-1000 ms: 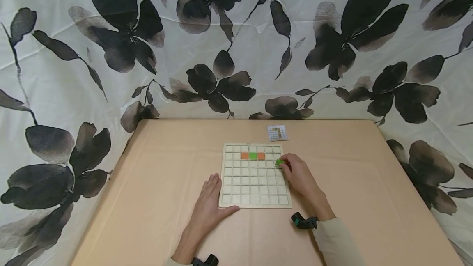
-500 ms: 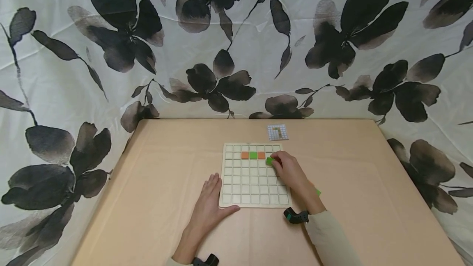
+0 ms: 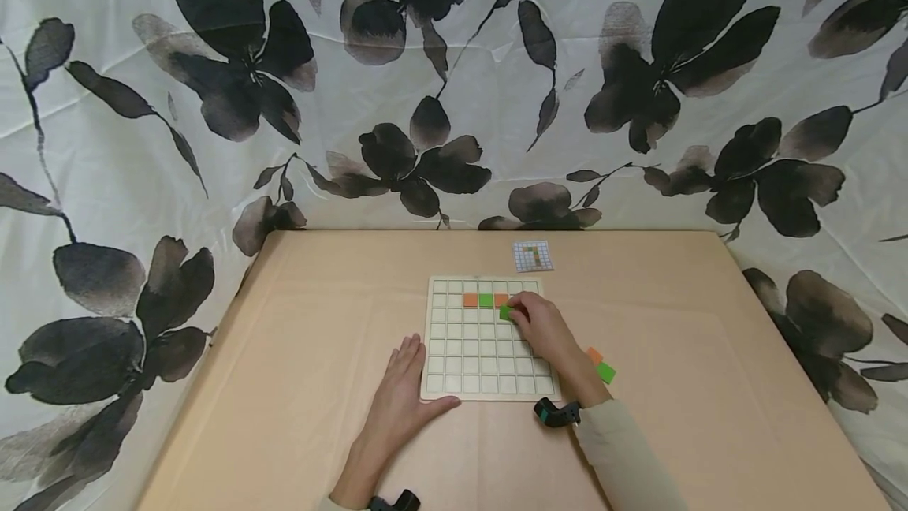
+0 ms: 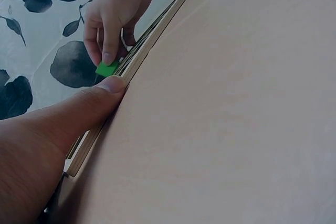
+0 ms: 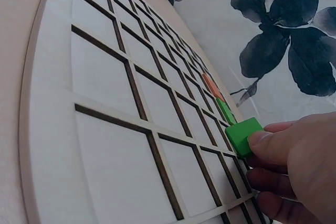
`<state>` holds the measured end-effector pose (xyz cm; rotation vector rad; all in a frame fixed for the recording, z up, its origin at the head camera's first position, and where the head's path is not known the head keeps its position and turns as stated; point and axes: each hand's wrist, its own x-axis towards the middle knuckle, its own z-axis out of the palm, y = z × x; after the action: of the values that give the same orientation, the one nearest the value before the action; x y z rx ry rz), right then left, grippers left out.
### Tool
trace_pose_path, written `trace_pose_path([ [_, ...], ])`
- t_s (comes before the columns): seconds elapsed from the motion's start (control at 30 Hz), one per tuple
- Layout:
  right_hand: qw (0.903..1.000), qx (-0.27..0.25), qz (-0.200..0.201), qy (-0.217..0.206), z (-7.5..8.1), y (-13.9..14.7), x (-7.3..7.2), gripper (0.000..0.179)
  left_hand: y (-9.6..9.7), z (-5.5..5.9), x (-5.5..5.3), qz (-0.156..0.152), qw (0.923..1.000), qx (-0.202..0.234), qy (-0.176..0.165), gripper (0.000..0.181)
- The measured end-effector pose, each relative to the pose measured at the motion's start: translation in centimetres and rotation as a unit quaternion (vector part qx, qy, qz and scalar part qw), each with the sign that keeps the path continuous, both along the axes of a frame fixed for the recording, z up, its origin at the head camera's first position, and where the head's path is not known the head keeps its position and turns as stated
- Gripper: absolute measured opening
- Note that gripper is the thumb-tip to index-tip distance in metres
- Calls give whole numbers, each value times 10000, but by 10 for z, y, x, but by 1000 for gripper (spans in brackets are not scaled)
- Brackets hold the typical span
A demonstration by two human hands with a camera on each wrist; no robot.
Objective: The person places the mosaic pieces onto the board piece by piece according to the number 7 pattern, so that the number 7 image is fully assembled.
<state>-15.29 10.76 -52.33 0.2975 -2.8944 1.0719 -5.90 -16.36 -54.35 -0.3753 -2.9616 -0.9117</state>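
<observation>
Tile in right grip has shifted left over the board.

A white cloth with dark flowers backs the tan table.

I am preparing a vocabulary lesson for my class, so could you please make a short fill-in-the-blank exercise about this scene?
The held tile in the right hand is ____.
On the board, the placed green tile lies between two ____ tiles.
The left hand touches the board's near edge with its ____.

Missing words: green; orange; thumb.
</observation>
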Motion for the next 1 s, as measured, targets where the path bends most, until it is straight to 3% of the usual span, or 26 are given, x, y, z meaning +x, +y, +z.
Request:
trace_pose_path([
  [0.33,9996,68,54,283,-2,-4,3,12,-3,0,1,-23,10000,-34,61,114],
  [0.67,9993,191,93,298,-5,-6,7,12,-5,2,4,-33,9999,-6,-99,114],
  [1.0,9988,327,67,354,-5,-10,11,14,-10,2,6,-84,10000,-25,-46,114],
])
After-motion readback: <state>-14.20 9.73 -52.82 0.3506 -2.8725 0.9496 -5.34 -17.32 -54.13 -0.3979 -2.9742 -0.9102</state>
